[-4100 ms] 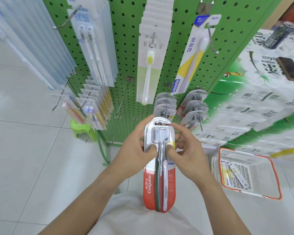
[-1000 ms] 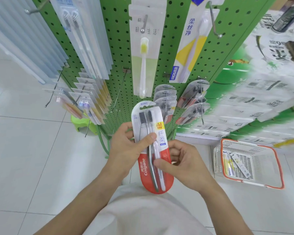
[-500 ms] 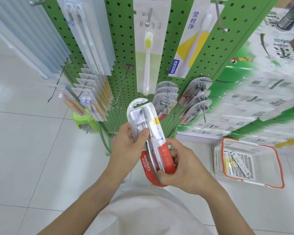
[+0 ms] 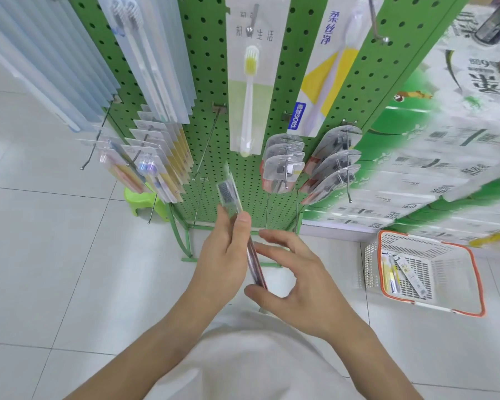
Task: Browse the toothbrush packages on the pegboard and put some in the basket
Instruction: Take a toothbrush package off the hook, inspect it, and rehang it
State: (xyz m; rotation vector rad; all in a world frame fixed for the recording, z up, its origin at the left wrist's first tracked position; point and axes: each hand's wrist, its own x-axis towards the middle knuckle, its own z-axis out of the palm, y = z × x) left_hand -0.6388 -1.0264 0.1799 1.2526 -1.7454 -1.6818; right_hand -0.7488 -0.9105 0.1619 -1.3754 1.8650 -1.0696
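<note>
Pegboard point(image 4: 211, 90) behind; left hand point(image 4: 224, 255) grips toothbrush package point(image 4: 233, 203) (edge-on), right hand point(image 4: 298, 280) spread beside.

Only a few bits are legible: "FROG" on the blue tag of the yellow-and-white toothbrush package point(image 4: 326, 82), plus "生活" on the green-and-white toothbrush package point(image 4: 251, 82).
</note>
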